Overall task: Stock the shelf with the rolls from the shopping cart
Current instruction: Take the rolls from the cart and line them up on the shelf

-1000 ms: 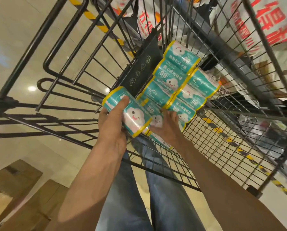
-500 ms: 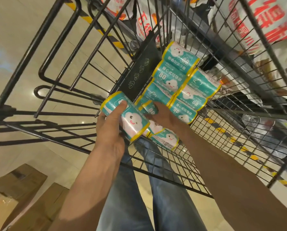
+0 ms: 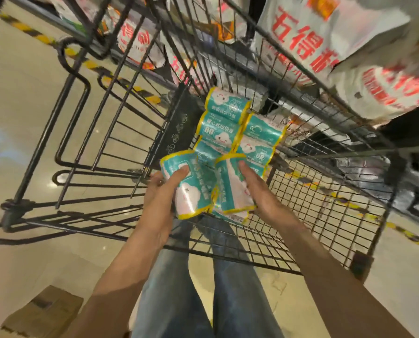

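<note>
While your left hand (image 3: 163,191) grips one roll (image 3: 189,189) and your right hand (image 3: 257,193) another roll (image 3: 230,186), fingers curled around each, both sit above the cart (image 3: 301,215) floor, the wire walls well apart.

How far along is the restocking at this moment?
Done: nothing visibly placed; no stocked rolls show. In hand: the left hand grips one roll, the right hand another roll, both lifted above the cart. Left: several rolls in the cart, plus shelving these two.
</note>
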